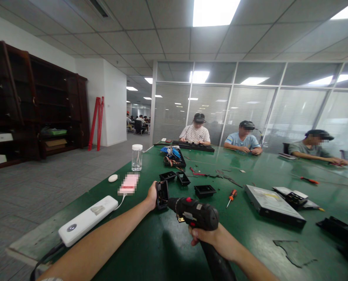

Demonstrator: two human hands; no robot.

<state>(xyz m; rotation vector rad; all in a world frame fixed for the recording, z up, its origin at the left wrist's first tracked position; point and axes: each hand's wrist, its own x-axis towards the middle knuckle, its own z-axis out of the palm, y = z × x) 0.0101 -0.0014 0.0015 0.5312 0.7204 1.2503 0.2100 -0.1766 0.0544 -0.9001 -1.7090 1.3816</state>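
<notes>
My left hand (152, 196) grips a small black plastic housing (162, 194) by its left side, tilted up off the green table with its hollow side facing right. In my right hand (206, 236) is a black cordless drill (197, 212), held by its handle and pointing left at the housing. The drill's tip is at or close to the housing; I cannot tell whether they touch. Behind them on the table lie similar black housings, one (168, 176) at the left, one (183, 178) beside it and one (204, 191) farther right.
A white power strip (88, 220), a clear jar (136, 158) and a phone (129, 184) line the left edge. An orange screwdriver (231, 197) and a metal disc drive (275, 205) lie right. A tray of wires (174, 156) stands farther back. Several people sit across the table.
</notes>
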